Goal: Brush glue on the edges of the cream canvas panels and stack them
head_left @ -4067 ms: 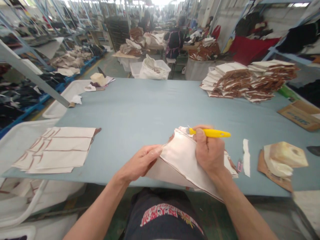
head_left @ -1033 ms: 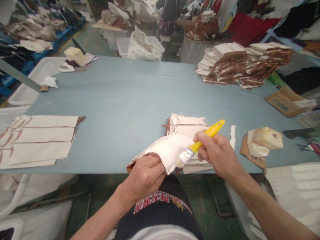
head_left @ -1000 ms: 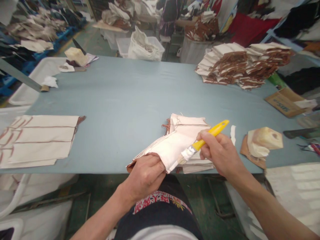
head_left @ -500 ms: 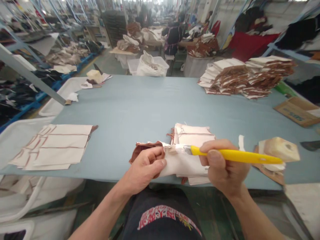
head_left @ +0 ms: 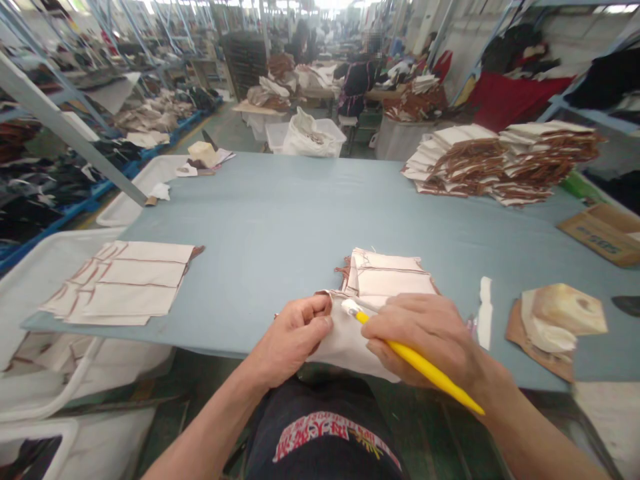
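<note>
My right hand [head_left: 425, 337] is closed around a yellow-handled paintbrush [head_left: 430, 375], whose white-tipped bristles touch the top edge of a cream cloth piece [head_left: 350, 343]. My left hand [head_left: 299, 333] pinches that piece at its brown-lined left edge. The cloth hangs partly over the front edge of the table, and my right hand covers some of it. Just behind lies a small stack of cream pieces with brown trim [head_left: 390, 273]. Off to the right, a cut-open plastic container [head_left: 565, 310] rests on a brown scrap, near a white strip [head_left: 485, 313].
The blue-grey table [head_left: 300, 220] has cream pieces fanned at left [head_left: 140, 280] and tall cream-and-brown stacks [head_left: 500, 160] at back right. A cardboard box [head_left: 603, 233] sits at the right edge. White bins [head_left: 45, 280] stand left. A person [head_left: 355, 83] sits farther back.
The brush has swung from nearly level to slanting down right, its tip moving slightly left and lower along the cloth edge. My left hand keeps its hold; the camera view has shifted a little.
</note>
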Demonstrator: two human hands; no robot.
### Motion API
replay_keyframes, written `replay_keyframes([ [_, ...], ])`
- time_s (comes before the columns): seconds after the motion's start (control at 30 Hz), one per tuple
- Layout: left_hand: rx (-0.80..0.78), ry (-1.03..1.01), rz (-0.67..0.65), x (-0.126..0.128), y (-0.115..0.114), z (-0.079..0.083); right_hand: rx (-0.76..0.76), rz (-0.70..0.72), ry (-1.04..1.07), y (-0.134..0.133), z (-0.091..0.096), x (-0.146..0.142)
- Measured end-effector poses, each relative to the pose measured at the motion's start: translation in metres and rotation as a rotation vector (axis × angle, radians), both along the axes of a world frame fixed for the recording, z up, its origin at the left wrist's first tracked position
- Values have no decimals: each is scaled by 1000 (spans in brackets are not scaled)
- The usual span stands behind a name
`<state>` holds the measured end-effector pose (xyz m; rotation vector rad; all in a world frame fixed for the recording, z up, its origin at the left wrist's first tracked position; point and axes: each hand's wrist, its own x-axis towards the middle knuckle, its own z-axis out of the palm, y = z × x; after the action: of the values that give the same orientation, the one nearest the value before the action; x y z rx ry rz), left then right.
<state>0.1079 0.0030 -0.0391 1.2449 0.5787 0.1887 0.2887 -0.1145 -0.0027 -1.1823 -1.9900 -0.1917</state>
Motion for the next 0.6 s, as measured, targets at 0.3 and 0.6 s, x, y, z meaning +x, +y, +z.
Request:
replay_keyframes([
  [0.3, -26, -125, 95, 5, -12, -2, 18, -104, 332, 22, -9, -12],
  [0.6, -197, -110, 235, -4, -11, -15, 26, -241, 992, 16, -51, -24],
])
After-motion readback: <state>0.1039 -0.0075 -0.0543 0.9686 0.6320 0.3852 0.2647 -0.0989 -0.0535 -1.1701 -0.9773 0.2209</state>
